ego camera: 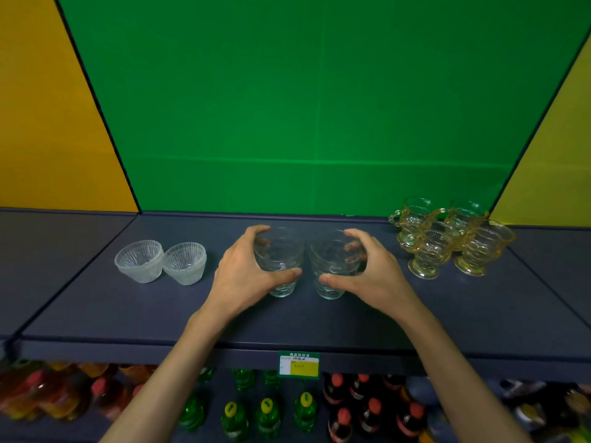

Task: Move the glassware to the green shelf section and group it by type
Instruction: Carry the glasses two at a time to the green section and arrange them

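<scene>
Two clear glass tumblers stand side by side in the middle of the dark shelf board in front of the green back panel. My left hand grips the left tumbler, fingers over its far rim and thumb on its near side. My right hand grips the right tumbler the same way. Two frosted ribbed glass bowls sit to the left. Several amber handled glass cups are grouped at the right.
Yellow back panels flank the green one on the left and right. A price tag hangs on the shelf's front edge. Below, a lower shelf holds green bottles, dark red-capped bottles and orange bottles.
</scene>
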Demonstrator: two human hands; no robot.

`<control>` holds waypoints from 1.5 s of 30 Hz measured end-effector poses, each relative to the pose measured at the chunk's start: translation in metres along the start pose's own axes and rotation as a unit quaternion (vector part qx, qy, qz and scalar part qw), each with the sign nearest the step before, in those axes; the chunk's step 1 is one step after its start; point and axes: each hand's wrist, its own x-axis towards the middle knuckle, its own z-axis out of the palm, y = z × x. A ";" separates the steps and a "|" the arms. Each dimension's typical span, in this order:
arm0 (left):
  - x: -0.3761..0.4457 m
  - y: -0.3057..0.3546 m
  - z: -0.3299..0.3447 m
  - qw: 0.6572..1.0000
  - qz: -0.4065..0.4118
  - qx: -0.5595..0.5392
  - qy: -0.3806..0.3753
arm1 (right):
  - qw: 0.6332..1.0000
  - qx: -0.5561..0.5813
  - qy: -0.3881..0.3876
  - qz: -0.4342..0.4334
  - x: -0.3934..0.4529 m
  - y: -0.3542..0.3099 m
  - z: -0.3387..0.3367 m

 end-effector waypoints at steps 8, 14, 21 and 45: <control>-0.002 0.005 -0.005 0.999 -0.011 0.007 -0.035 | 1.000 -0.013 -0.008 0.005 -0.001 -0.004 -0.001; -0.003 0.019 -0.020 0.995 0.026 0.072 -0.056 | 0.998 -0.048 -0.028 0.008 -0.002 -0.013 -0.013; 0.005 0.063 -0.020 0.969 0.112 0.219 -0.027 | 0.982 -0.178 0.056 -0.041 -0.016 -0.022 -0.050; -0.104 0.238 0.165 0.940 0.166 0.287 -0.074 | 0.960 -0.273 0.069 0.006 -0.137 0.143 -0.239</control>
